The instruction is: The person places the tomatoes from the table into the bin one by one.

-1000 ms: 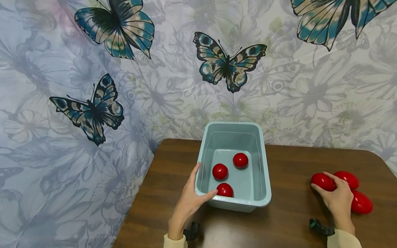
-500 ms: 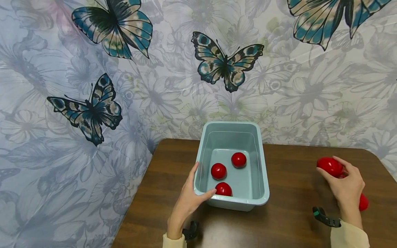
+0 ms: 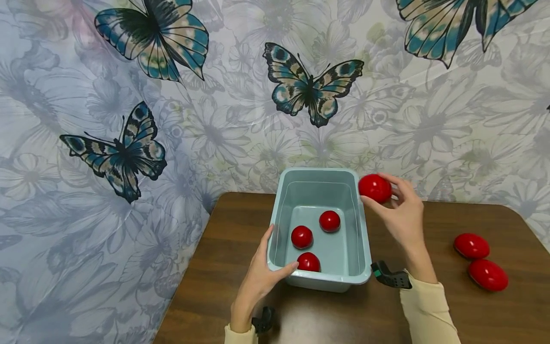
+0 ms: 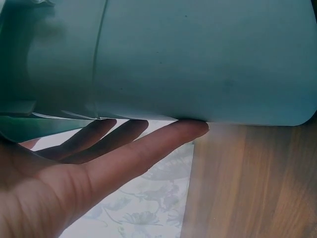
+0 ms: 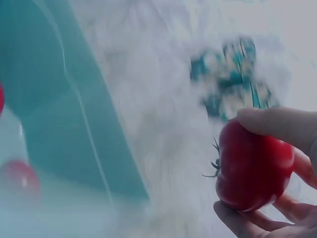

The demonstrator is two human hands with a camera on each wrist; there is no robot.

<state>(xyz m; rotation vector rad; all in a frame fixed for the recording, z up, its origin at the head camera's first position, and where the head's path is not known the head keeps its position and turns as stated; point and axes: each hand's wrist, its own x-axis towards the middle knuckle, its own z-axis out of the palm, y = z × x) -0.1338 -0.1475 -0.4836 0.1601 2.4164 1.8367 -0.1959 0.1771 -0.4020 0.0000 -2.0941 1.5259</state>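
Note:
My right hand (image 3: 401, 210) holds a red tomato (image 3: 375, 188) between thumb and fingers, up beside the right rim of a pale green plastic bin (image 3: 367, 239). The green stem of this tomato (image 5: 255, 166) faces the bin in the right wrist view. At the bin's front left corner rests my left hand (image 3: 262, 267), thumb on the front rim. Its fairly straight fingers (image 4: 143, 153) lie against the outer wall in the left wrist view. Inside the bin are three red tomatoes: one towards the back (image 3: 329, 221), one at left (image 3: 302, 237), one by the front wall (image 3: 308, 262).
Two more tomatoes, one behind (image 3: 471, 246) and one in front (image 3: 488, 274), lie close together on the right of the brown wooden table (image 3: 429, 229). A wall covering with butterflies (image 3: 313, 86) rises right behind the table's back edge.
My right hand has lifted a tomato from the group at right and carried it left to the bin's right rim. Two stay behind there. The left hand keeps its place on the bin.

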